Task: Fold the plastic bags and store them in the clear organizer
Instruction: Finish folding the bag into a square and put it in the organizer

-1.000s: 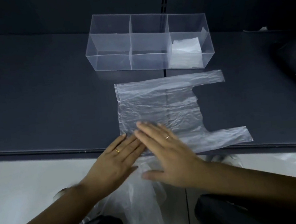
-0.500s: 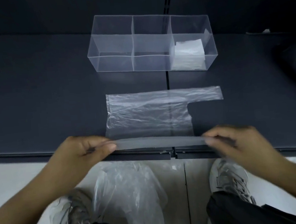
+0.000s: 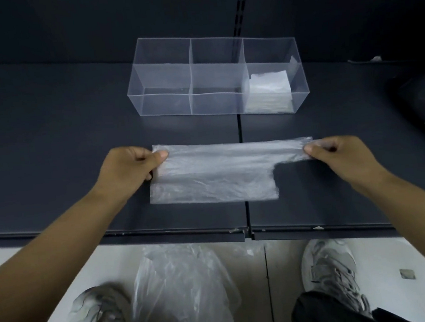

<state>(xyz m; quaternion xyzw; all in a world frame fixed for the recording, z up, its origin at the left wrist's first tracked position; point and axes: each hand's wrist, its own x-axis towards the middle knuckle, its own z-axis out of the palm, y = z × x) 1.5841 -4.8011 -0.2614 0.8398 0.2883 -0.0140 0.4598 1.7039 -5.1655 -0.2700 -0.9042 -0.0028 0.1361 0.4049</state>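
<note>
A thin clear plastic bag lies on the dark bench, stretched sideways across the seam where two bench panels meet, near the front edge and a little in front of the clear organizer. The left hand pinches the bag's left end at the far corner, with the thumb on top and the other fingers curled under. The right hand grips the right end in the same way, thumb and curled fingers closed on the narrow handle strip that runs out past the bag's body. Between the two hands the far part of the bag is a long band that looks whiter and thicker, as of one layer laid over another. The nearer part is a shorter, thinner sheet lying flat on the bench, and it stops short of the right hand at a square notch. Whether the held band lies flat or is raised a little, I cannot tell. The organizer stands well apart from the hands, toward the back of the bench. It has three compartments in a row, and the right one holds a stack of folded bags. Below the bench edge a loose heap of plastic bags lies on the pale floor between the person's two grey shoes. A dark object sits at the right edge of the bench.
</note>
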